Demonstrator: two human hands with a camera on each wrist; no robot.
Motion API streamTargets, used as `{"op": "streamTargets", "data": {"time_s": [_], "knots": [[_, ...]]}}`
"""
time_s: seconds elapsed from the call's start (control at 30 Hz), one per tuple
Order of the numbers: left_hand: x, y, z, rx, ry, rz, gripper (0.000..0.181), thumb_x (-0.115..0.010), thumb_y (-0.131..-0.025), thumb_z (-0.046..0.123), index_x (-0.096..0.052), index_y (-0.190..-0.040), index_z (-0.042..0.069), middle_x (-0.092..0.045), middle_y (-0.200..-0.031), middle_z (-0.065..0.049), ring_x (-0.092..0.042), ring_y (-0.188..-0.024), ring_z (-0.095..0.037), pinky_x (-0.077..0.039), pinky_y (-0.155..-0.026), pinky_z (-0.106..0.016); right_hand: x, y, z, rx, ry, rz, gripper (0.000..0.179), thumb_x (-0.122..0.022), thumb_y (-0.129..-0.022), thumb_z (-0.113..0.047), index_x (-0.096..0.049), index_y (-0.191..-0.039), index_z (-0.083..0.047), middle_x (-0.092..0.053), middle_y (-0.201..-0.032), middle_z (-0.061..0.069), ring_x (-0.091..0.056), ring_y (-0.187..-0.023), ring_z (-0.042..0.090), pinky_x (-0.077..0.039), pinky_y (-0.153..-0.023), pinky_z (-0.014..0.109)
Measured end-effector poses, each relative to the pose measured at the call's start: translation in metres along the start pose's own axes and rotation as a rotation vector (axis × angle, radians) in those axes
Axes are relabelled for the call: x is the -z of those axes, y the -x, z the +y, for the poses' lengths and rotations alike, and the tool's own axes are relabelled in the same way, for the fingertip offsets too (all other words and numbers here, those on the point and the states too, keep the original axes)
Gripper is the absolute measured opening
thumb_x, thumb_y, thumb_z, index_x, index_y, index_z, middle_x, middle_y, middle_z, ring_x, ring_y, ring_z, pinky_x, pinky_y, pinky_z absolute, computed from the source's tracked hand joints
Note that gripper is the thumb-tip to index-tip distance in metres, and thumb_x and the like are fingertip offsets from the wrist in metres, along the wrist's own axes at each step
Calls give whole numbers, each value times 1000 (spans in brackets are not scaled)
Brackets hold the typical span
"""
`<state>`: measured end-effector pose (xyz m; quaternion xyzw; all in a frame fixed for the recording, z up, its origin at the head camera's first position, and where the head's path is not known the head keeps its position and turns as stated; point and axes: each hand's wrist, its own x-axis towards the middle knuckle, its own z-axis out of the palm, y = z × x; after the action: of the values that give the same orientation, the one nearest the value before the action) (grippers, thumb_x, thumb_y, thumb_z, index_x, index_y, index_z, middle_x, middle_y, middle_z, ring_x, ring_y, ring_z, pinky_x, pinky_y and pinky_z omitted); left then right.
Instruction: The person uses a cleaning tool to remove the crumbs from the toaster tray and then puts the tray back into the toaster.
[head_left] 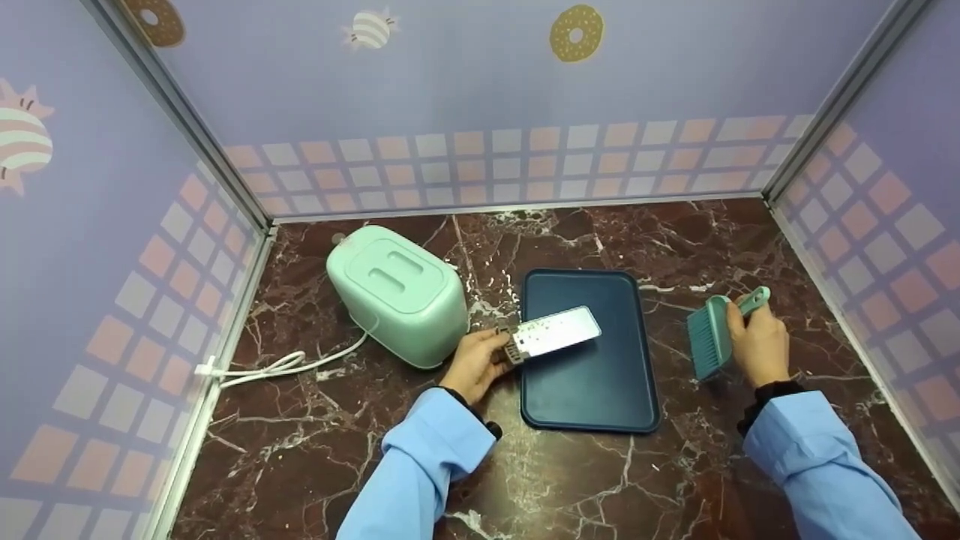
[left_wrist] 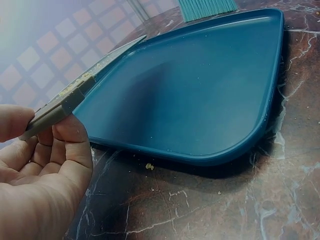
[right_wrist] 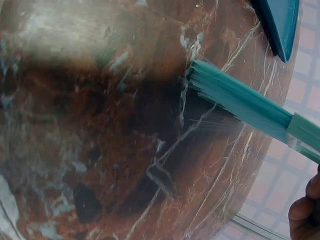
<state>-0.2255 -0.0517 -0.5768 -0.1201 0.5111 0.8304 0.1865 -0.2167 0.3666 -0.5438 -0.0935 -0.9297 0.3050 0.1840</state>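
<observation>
My left hand [head_left: 474, 364] pinches the brown end of a flat metal crumb tray [head_left: 561, 333], thumb on top and fingers beneath. Crumbs are scattered on the tray's shiny surface, mostly toward the held end. It hangs over the left part of a dark blue serving tray [head_left: 592, 390], slightly tilted. Off to the right, my right hand [head_left: 759, 346] grips a small green hand brush [head_left: 721, 330] by its handle. The brush's teal bristles [right_wrist: 235, 97] point left and down, close over the marbled tabletop. A mint-green toaster [head_left: 405, 300] with a lidded top stands beside my left hand.
From the toaster a white power cord [head_left: 292, 366] runs left to the wall edge. Purple patterned walls [head_left: 480, 90] enclose the back and both sides. A few crumbs [left_wrist: 149, 166] lie on the brown marbled tabletop [head_left: 300, 465] near the blue tray.
</observation>
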Motion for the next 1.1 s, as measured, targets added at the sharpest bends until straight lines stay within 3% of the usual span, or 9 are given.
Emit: {"op": "streamTargets", "data": {"time_s": [0.33, 0.5, 0.6, 0.7, 0.77, 0.87, 1.0, 1.1], "knots": [[-1, 0, 1, 16, -14, -12, 37, -53, -105, 6, -49, -137, -13, -67, -100, -8, -66, -85, -17, -54, -75, -32, 1, -2, 0, 11, -17, -9, 35, -49, -109, -25, -61, -120, 6, -66, -94, 32, -64, -81, 50, -46, -71, 59], [-2, 0, 2, 15, -25, -13, 30, -54, -104, 6, -54, -129, -12, -66, -98, -8, -66, -84, -17, -54, -75, -33, 5, -6, -7, -1, -44, -7, 36, -49, -109, -27, -61, -121, 5, -68, -97, 31, -65, -87, 50, -47, -76, 58], [-2, 0, 3, 14, -19, -7, 26, -54, -104, 5, -57, -124, -11, -67, -96, -8, -66, -83, -18, -55, -75, -33, 6, -9, -15, -27, -83, 9, 36, -49, -108, -28, -61, -121, 3, -68, -100, 30, -66, -87, 44, -48, -74, 47], [-2, 0, 3, 18, -21, -8, 29, -54, -104, 5, -55, -128, -11, -67, -96, -8, -66, -83, -18, -54, -75, -33, 7, -11, -23, -76, -130, 8, 37, -50, -108, -31, -60, -123, 1, -69, -103, 26, -65, -81, 25, -46, -67, 29], [-3, 0, 3, 25, -22, -10, 33, -54, -104, 5, -52, -132, -12, -67, -96, -8, -66, -83, -18, -54, -75, -33, 9, -14, -28, -132, -183, -7, 41, -50, -107, -36, -60, -126, -1, -69, -106, 21, -61, -80, 11, -43, -66, 20], [-3, 1, 3, 28, -24, -14, 40, -54, -104, 5, -47, -139, -12, -67, -97, -8, -66, -83, -17, -54, -75, -33, 11, -17, -35, -223, -315, -45, 45, -52, -106, -42, -58, -128, -4, -64, -108, 8, -55, -82, 1, -45, -67, 17], [-4, 0, 4, 22, -27, -19, 41, -53, -105, 6, -46, -140, -13, -67, -99, -9, -66, -85, -17, -54, -75, -32, 10, -18, -49, -254, -508, -63, 40, -55, -105, -39, -53, -128, -7, -57, -103, -3, -58, -84, 4, -51, -68, 18], [-5, 0, 5, 22, -26, -17, 37, -53, -105, 6, -50, -136, -13, -67, -101, -10, -66, -85, -18, -54, -74, -32, 4, -19, -65, -234, -684, -36, 31, -59, -104, -30, -55, -123, -6, -58, -101, 2, -61, -82, 9, -54, -66, 18]]}}
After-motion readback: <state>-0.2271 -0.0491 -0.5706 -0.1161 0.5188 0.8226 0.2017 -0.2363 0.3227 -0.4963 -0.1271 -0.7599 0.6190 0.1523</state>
